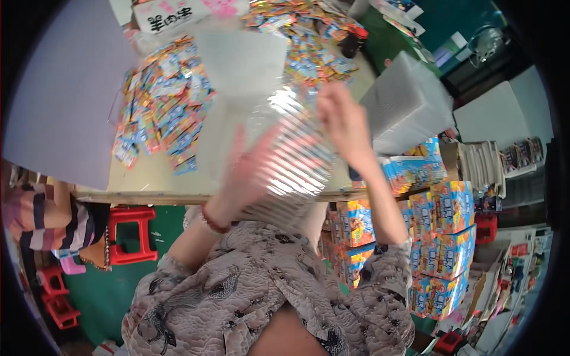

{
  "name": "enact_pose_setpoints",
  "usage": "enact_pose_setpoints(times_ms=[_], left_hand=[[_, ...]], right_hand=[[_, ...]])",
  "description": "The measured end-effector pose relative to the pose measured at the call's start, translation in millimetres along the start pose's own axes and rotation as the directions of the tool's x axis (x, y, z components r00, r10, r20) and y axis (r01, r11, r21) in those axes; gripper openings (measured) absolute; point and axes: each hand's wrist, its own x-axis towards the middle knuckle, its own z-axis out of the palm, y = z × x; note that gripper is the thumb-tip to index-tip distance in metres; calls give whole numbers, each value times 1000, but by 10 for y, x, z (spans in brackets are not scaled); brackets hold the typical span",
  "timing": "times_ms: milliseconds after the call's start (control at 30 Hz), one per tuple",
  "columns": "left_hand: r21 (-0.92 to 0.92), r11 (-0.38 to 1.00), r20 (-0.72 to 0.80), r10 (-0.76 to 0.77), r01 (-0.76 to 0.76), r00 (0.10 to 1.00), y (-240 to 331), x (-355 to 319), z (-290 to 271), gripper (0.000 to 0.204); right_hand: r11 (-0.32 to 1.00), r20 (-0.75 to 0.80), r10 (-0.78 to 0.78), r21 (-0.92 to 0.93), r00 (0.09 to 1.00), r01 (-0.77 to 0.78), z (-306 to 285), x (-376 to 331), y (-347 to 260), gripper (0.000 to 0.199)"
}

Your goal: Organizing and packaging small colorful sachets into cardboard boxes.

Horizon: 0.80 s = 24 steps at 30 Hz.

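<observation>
A shiny clear plastic sheet point(294, 154) with pale diagonal stripes, blurred by motion, hangs in front of me over the table edge. My left hand point(249, 163) is at its left side, fingers spread and smeared; some of them show through or against the plastic. By the sheet's upper right edge is my right hand point(343, 121), fingers drawn together. Whatever they pinch is too blurred to make out. Behind the sheet, a whitish open box or tray point(242, 62) with a raised flap stands on the table point(148, 178).
Small colourful packets point(169, 101) lie heaped on the left, with another pile point(314, 50) at the back. A plastic-wrapped block point(407, 104) stands at right. Below it are stacked blue-and-orange boxes point(445, 255). A red stool point(133, 234) and another person's striped clothing point(44, 219) show at left.
</observation>
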Motion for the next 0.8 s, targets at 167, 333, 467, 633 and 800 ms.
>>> enact_pose_setpoints(times_ms=[167, 333, 467, 633, 800], left_hand=[[703, 707, -271, 364, -75, 891, 872, -1084, -299, 71], [906, -151, -111, 817, 395, 566, 1042, -1263, -882, 57], [759, -501, -29, 611, 415, 791, 857, -967, -1399, 56], [700, -360, -278, 658, 617, 700, 791, -893, -1253, 47], [652, -329, -241, 764, 683, 599, 942, -1464, -786, 39]], right_hand=[[794, 151, -278, -519, 949, 316, 1007, 372, 269, 20], [468, 369, -403, -703, 837, 536, 1627, 494, 842, 18], [318, 417, -345, -791, 841, 523, 1922, 282, 1167, 17], [336, 482, -371, -727, 794, 599, 1645, 233, 844, 17], [737, -81, -550, -515, 831, 437, 1028, -114, 400, 21]])
